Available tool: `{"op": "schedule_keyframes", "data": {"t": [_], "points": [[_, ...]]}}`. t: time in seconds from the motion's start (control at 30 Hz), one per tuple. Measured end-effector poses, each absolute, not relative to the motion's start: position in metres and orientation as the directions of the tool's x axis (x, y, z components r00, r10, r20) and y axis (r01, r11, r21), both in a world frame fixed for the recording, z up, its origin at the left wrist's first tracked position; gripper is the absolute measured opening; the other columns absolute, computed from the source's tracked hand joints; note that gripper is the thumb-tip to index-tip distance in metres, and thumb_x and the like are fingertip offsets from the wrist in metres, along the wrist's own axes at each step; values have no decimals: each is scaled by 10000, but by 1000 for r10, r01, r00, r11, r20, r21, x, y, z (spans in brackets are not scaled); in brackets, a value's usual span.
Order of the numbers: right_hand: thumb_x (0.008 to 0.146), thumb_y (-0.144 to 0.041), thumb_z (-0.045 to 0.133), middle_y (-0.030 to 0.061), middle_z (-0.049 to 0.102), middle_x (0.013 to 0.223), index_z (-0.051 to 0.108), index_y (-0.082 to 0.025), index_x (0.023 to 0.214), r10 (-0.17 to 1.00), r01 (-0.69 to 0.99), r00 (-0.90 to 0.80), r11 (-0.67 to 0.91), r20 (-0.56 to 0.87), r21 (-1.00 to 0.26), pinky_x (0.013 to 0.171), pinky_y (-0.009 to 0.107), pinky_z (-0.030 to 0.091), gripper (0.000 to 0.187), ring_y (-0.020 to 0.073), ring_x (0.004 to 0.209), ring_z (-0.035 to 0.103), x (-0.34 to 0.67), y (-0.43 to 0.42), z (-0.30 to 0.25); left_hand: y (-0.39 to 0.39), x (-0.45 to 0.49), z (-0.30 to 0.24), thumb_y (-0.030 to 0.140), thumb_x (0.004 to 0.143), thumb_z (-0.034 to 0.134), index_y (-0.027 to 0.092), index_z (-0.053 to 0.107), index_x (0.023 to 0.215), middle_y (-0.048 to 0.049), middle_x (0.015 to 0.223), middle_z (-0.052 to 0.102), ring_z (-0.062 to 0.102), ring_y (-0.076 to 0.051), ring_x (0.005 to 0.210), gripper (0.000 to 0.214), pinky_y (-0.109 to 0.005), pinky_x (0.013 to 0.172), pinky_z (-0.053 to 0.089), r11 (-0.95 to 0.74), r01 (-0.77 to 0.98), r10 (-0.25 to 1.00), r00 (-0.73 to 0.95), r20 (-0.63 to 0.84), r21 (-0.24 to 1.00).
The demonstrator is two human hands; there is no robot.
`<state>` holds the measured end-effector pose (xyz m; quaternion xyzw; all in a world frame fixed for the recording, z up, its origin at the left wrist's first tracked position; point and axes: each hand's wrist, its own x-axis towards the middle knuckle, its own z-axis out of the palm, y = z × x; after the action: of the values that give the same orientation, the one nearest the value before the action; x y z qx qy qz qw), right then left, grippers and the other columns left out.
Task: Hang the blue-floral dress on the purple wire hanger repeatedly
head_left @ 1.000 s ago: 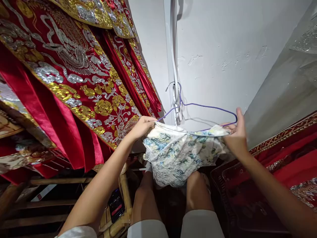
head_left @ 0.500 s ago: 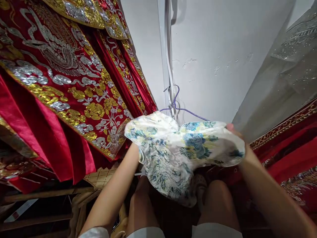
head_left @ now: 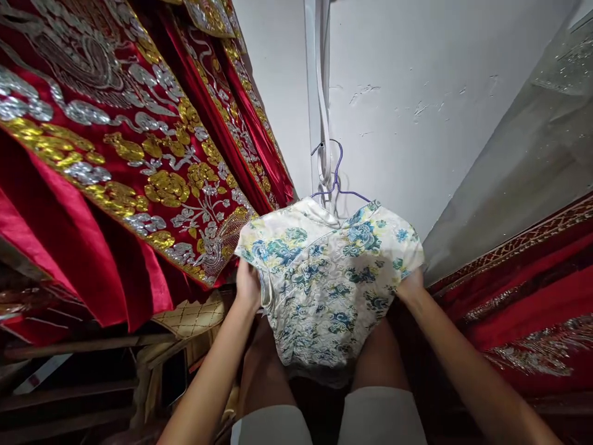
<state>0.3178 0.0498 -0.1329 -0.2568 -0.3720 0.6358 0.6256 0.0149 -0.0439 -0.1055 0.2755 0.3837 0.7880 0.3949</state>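
A white short-sleeved top [head_left: 324,278] with blue, green and yellow flowers hangs on a purple wire hanger [head_left: 337,179] in front of me, its front spread out. My left hand [head_left: 248,285] is at the left sleeve edge, with its fingers tucked under the cloth. At the opposite sleeve, my right hand [head_left: 410,284] holds the cloth from below, and its fingers are mostly covered. The hanger's hook is at a white strap [head_left: 323,99] that runs down the wall.
Red garments with gold and silver embroidery [head_left: 171,185] hang close on the left. On the right are a sheer plastic cover [head_left: 519,148] and more red beaded clothing [head_left: 523,309]. Behind is a white wall [head_left: 393,74]. A bamboo rack [head_left: 92,340] and a dark phone [head_left: 174,377] lie low left.
The top has been straightened, with its right sleeve now flat rather than bunched. My right hand has moved left and in under that sleeve; my left hand now shows below the other.
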Motion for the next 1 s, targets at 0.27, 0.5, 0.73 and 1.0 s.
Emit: {"op": "schedule_keyframes", "data": {"t": [0.27,0.5,0.73,1.0], "points": [[898,-449,651,77,771,1019,729,-190,1086,978,-578,54,196,203,-792,884,418,629,328,272,1007,743,338,50,-66,-58,16,-71,506,722,832,204,671,1231,-107,1215,736,612,-310,1284,614,-454,1157,431,-431,-207,825,-485,291,878],[971,-352,507,94,738,1186,741,-233,1120,953,-633,278,274,117,-724,936,485,616,302,284,1084,716,326,31,-36,-57,14,-52,581,891,652,218,369,1520,-159,1560,441,420,-300,1458,780,-440,1231,309,-469,496,558,-476,680,731],[1046,-378,342,111,747,1183,721,-221,1109,994,-665,66,-21,-86,-746,952,436,610,415,248,1142,703,314,19,-24,-65,11,-55,464,915,672,263,138,1620,-143,1697,166,176,-308,1569,907,-483,1279,186,-377,800,459,-276,844,467],[1053,-374,322,56,783,1099,676,-312,1279,999,-732,0,-31,-45,-680,903,433,638,425,232,1036,742,311,-3,-21,-64,6,-31,357,955,631,294,297,1587,-101,1675,283,263,-287,1546,717,-488,1264,242,-334,892,444,-137,885,306]]}}
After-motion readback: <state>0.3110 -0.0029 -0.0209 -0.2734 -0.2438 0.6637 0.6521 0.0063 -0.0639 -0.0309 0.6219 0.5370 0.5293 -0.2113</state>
